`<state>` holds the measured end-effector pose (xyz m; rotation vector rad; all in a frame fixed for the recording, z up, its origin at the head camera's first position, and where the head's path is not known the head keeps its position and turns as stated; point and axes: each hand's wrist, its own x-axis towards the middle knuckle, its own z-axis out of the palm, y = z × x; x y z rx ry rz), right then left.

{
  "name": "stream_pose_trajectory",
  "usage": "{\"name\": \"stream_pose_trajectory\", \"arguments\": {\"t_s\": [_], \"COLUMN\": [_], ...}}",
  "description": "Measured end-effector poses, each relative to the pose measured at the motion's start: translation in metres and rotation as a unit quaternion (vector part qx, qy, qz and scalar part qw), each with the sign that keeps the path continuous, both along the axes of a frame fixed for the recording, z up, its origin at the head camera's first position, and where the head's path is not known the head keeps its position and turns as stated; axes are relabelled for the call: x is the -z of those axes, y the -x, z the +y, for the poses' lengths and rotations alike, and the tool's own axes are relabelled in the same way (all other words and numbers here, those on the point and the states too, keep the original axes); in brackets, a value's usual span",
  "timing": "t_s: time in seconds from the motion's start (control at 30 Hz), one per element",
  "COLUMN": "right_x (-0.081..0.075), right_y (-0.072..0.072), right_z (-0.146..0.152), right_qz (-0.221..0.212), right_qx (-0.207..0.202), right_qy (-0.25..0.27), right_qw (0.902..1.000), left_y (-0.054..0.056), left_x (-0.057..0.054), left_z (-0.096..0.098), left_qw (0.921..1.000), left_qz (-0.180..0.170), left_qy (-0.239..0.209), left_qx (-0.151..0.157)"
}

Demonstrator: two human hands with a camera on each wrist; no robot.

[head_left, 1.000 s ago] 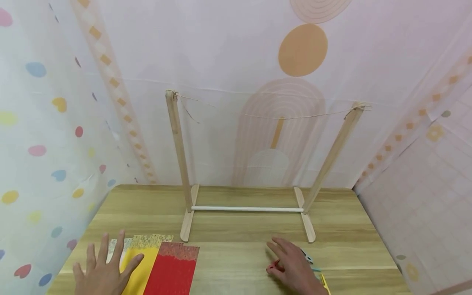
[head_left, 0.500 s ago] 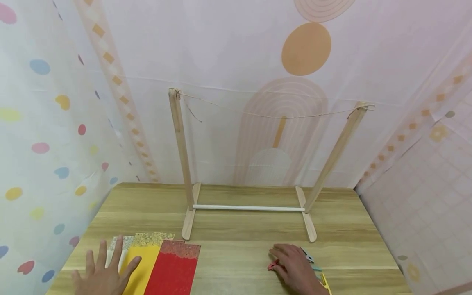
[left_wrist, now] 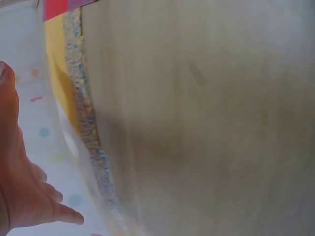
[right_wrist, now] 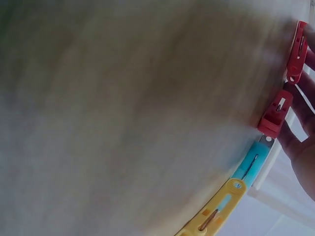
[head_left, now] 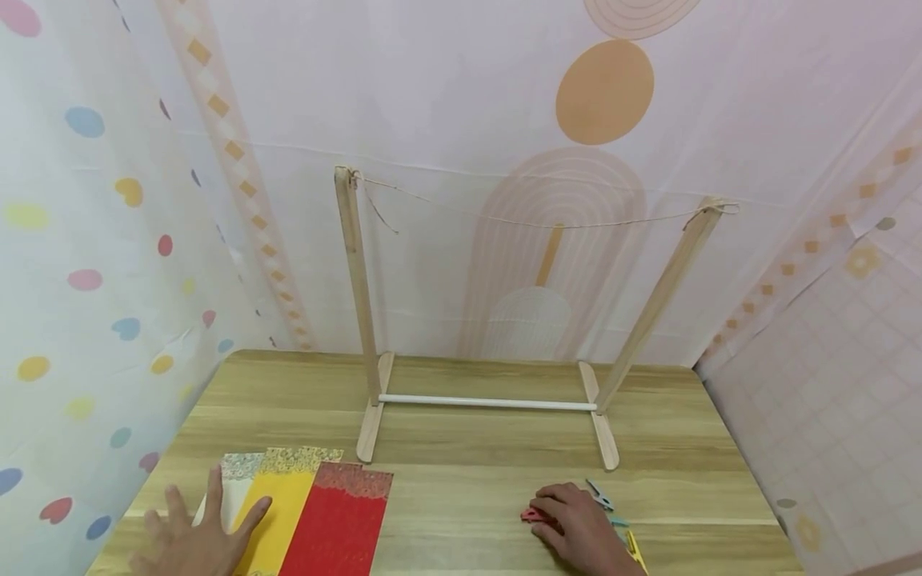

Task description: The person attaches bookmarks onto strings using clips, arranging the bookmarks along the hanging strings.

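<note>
My left hand (head_left: 194, 532), fingers spread, lies over the white piece (head_left: 234, 488) and the left side of the yellow piece (head_left: 277, 504). These look like thin cloth with patterned end bands. A red piece (head_left: 338, 520) of the same kind overlaps the yellow one. At the right front, my right hand (head_left: 579, 528) pinches a red clothespin (right_wrist: 276, 113) between thumb and fingers. Another red clothespin (right_wrist: 297, 51) sits by the other fingertips. Beside this hand lie a blue-grey clothespin (head_left: 601, 498), a teal one (right_wrist: 251, 162) and a yellow one (right_wrist: 216, 209).
A wooden stand with a left post (head_left: 356, 288) and a right post (head_left: 659, 304) stands at the back of the table (head_left: 461, 488). A sagging string (head_left: 547, 226) joins the post tops. Low down, a white rod (head_left: 490, 402) links the feet. Patterned curtains hang behind and beside.
My right fingers have lowered and closed in around the red clothespin. The left hand has slid slightly towards me and left, baring more of the white piece. The head view has shifted slightly.
</note>
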<state>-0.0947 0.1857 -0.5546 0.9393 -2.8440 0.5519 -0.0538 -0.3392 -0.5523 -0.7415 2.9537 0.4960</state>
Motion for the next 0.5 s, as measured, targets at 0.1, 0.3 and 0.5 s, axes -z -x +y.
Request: {"name": "stream_pose_trajectory", "arguments": {"t_s": [0.1,0.3,0.5], "right_x": [0.001,0.002,0.004], "right_y": [0.0,0.001,0.003], "right_z": [0.001,0.002,0.001], "right_qz": [0.0,0.0,-0.003], "right_qx": [-0.003,0.001,0.0], "right_qy": [0.004,0.007,0.006], "right_qw": [1.0,1.0,1.0], "left_y": [0.0,0.005,0.009], "left_x": [0.004,0.009,0.013], "left_z": [-0.001,-0.002,-0.012], "left_qw": [0.9998,0.9984,0.9969], "left_qz": [0.009,-0.027,-0.052], "left_qy": [-0.004,0.018,0.001], "left_qx": [-0.017,-0.046,-0.059]}}
